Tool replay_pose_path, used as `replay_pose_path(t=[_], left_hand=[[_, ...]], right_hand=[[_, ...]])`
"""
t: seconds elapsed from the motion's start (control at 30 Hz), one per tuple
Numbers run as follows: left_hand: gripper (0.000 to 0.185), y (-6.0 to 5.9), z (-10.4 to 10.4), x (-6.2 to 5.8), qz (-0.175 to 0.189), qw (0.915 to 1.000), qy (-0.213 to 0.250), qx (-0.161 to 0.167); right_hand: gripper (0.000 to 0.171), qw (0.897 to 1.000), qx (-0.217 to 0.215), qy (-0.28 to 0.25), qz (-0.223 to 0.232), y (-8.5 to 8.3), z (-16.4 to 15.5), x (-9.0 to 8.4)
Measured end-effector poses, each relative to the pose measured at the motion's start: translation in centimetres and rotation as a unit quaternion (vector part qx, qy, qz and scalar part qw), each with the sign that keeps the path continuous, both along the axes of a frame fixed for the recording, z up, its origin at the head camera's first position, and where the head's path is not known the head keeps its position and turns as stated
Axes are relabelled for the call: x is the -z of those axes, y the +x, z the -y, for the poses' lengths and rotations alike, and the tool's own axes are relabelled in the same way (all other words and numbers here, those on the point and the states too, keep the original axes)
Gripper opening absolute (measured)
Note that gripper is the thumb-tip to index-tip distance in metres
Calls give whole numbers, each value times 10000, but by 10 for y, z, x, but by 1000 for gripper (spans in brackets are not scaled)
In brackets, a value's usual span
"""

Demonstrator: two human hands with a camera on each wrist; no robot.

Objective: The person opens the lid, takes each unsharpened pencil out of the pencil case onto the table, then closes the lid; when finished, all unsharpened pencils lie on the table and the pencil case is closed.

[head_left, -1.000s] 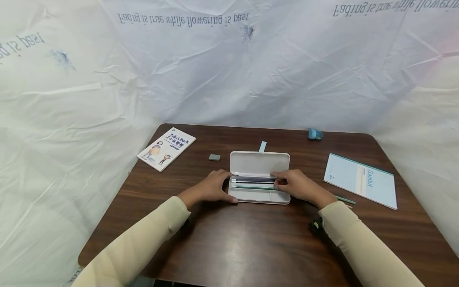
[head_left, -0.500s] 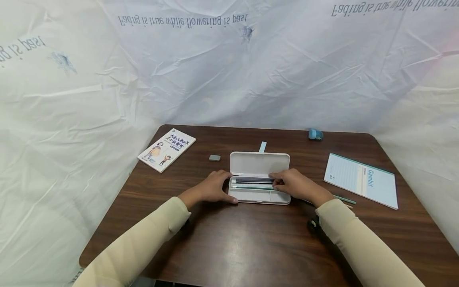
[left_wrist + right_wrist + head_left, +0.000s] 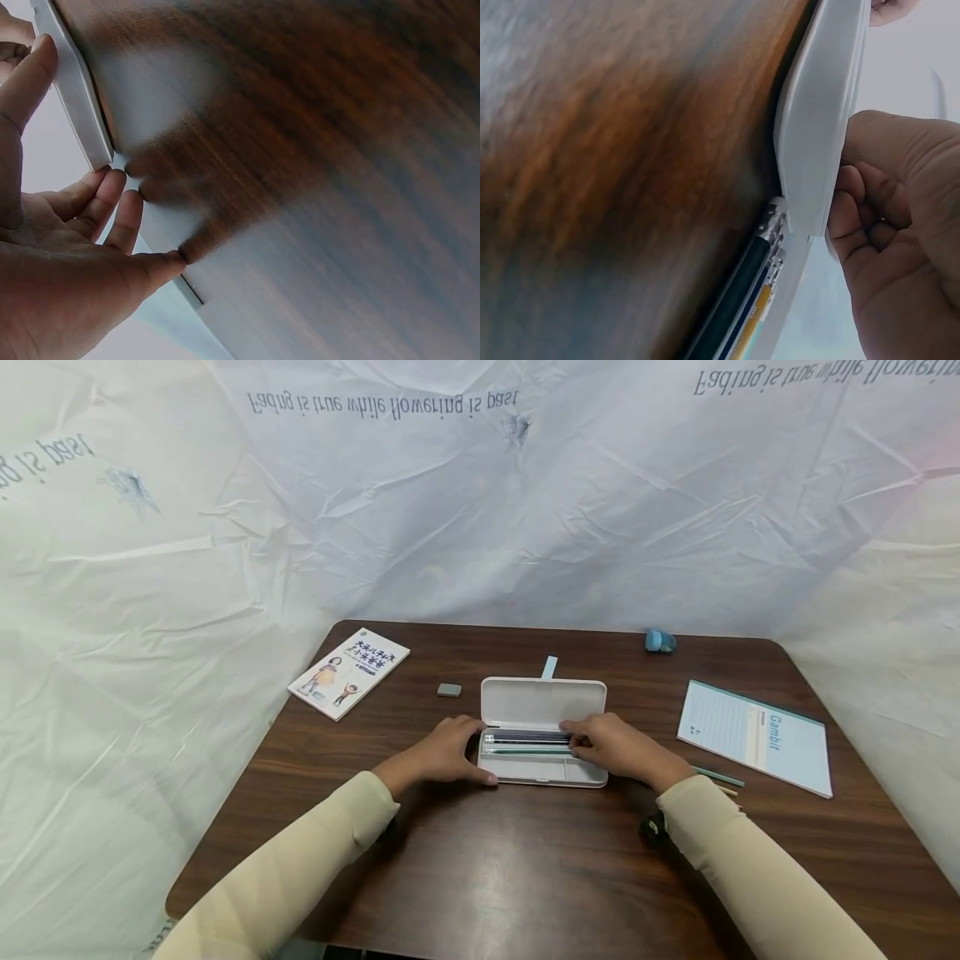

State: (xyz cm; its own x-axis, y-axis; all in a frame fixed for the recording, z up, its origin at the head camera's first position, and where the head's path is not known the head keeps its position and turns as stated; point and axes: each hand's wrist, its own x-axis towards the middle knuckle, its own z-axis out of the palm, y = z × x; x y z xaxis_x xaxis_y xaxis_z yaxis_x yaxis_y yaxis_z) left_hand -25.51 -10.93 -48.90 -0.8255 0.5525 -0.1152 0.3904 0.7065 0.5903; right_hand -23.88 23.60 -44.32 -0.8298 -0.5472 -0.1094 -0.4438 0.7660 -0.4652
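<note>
An open white pencil case (image 3: 525,768) lies on the table, its lid tilted back with a pale blue strip (image 3: 550,667) sticking up behind. Inside, dark pencils (image 3: 525,738) and a green pencil (image 3: 528,752) lie lengthwise. My left hand (image 3: 446,750) grips the case's left end, thumb at the front corner; in the left wrist view, fingertips are at the case's end. My right hand (image 3: 618,745) reaches into the right side with curled fingers, pinching at the green pencil's right end. That end is hidden behind the fingers. In the right wrist view the thumb lies over the case's rim.
Several loose pencils (image 3: 742,300) lie beside the case, partly under my right forearm. A notebook (image 3: 756,737) rests at right, a small blue object (image 3: 660,641) at the back. A grey eraser (image 3: 449,690) and a picture-covered book (image 3: 349,672) are at left.
My right hand has shifted slightly left along the pencils, uncovering more of the loose pencils by its wrist. The left hand and the pencil case have stayed put.
</note>
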Motion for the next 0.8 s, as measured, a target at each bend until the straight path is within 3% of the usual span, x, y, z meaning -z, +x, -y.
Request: replay_pose_path(t=[0.2, 0.4, 0.53, 0.63, 0.8], left_hand=[[111, 3, -7, -8, 40, 9998, -183, 111], [117, -5, -6, 5, 17, 10000, 17, 64], [118, -8, -5, 12, -62, 10000, -13, 59], [111, 2, -8, -6, 22, 9999, -131, 34], [107, 13, -5, -22, 6, 9997, -242, 10]], right_hand=[[51, 9989, 192, -373, -225, 7, -17, -5], [50, 9943, 411, -511, -845, 24, -44, -28], [51, 9919, 748, -390, -952, 42, -75, -38], [53, 9899, 1059, -173, -926, 56, -103, -39], [52, 9852, 1478, 184, -845, 75, -140, -31]])
